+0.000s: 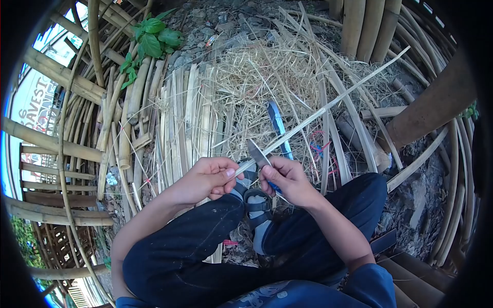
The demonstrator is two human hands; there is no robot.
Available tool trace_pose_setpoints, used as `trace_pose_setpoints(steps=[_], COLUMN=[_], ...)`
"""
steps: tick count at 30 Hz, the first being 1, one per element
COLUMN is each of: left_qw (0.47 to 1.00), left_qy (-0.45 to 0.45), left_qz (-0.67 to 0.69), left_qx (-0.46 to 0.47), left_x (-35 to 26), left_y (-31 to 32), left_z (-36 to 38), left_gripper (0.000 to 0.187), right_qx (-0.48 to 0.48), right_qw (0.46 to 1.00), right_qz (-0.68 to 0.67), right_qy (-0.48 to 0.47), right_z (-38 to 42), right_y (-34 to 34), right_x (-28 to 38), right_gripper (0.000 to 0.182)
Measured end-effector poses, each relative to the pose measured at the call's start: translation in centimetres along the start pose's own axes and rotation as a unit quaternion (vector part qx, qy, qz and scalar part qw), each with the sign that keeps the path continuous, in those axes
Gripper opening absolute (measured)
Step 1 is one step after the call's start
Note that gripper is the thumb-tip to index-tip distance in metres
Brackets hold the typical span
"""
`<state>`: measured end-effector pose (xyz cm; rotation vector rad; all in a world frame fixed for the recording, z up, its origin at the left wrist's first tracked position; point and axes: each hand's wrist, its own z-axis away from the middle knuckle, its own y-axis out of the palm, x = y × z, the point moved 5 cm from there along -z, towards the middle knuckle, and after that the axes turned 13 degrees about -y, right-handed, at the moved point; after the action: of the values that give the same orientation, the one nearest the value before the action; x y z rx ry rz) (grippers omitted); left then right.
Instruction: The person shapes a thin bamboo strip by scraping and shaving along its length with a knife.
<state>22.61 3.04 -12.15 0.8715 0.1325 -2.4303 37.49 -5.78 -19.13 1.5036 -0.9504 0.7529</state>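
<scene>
My left hand is closed round the near end of a long, pale bamboo strip, which slants up to the right. In my right hand is a knife with a blue handle; its blade lies against the strip just beyond my left fingers. A blue and black tool, perhaps a saw, rests on the shavings past my hands. Both hands are above my sandalled feet.
Split bamboo slats lie at the left, beside a bamboo fence. Thick bamboo poles stand at the back right, and a large brown post leans at the right. A green plant grows at the back left.
</scene>
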Motion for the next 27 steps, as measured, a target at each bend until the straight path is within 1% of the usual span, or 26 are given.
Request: trace_pose_setpoints(steps=[1,2,3,5,7,8,9,11,12,14,16,18,19,21,23,27], left_qw=[0.999,0.996,0.996,0.999,1.000,1.000,1.000,0.999,0.999,0.999,0.999,1.000,1.000,1.000,0.999,0.999], left_qy=[-0.009,-0.017,-0.020,-0.018,-0.018,-0.019,-0.019,0.012,0.012,0.002,0.002,0.001,0.003,0.006,0.013,0.025], left_qz=[0.039,0.080,0.080,0.007,-0.003,-0.013,-0.013,0.012,0.013,0.023,0.018,0.014,-0.007,-0.027,-0.030,-0.040], left_qx=[0.020,0.041,0.043,0.035,0.022,0.008,0.007,0.029,0.028,0.029,0.029,0.028,0.009,-0.012,0.008,0.011], left_x=[0.2,0.3,0.2,0.1,0.2,0.3,0.4,0.2,0.3,0.4,0.4,0.2,-0.1,-0.3,-0.2,-0.3], left_y=[0.2,0.5,0.6,1.0,1.1,1.0,0.9,0.7,0.5,0.4,0.7,1.3,1.7,1.7,1.7,1.8], left_z=[0.1,0.2,0.4,0.7,0.9,0.9,1.0,1.3,1.4,1.5,1.3,1.2,1.3,1.4,1.3,1.6], left_gripper=[0.015,0.015,0.015,0.013,0.013,0.012,0.012,0.013,0.013,0.017,0.016,0.016,0.014,0.014,0.022,0.028], right_qx=[0.043,0.080,0.087,0.094,0.096,0.097,0.075,0.046,0.047,0.007,0.010,0.092,0.098,0.094,0.091,0.082], right_qw=[0.998,0.995,0.994,0.992,0.989,0.989,0.993,0.996,0.996,0.994,0.997,0.990,0.990,0.990,0.990,0.992], right_qz=[0.001,-0.013,0.002,0.017,0.029,0.028,0.047,0.064,0.065,0.079,0.062,0.051,0.041,0.045,0.059,0.061], right_qy=[0.050,0.065,0.072,0.080,0.105,0.105,0.078,0.040,0.041,0.071,0.052,0.090,0.095,0.091,0.086,0.073], right_z=[0.2,0.4,0.5,0.6,0.6,0.6,0.5,0.2,0.1,0.1,0.1,0.6,0.7,0.5,0.5,0.9], right_y=[1.7,2.6,3.0,3.2,3.1,3.1,2.8,1.9,1.3,-0.2,0.1,3.1,4.1,4.0,3.7,3.5], right_x=[0.2,-0.5,-0.8,-0.8,-0.3,-0.1,0.3,1.1,1.5,1.9,1.6,0.9,0.4,0.6,1.0,0.9], right_gripper=[0.024,0.024,0.024,0.025,0.026,0.026,0.027,0.028,0.028,0.028,0.028,0.031,0.031,0.030,0.029,0.026])
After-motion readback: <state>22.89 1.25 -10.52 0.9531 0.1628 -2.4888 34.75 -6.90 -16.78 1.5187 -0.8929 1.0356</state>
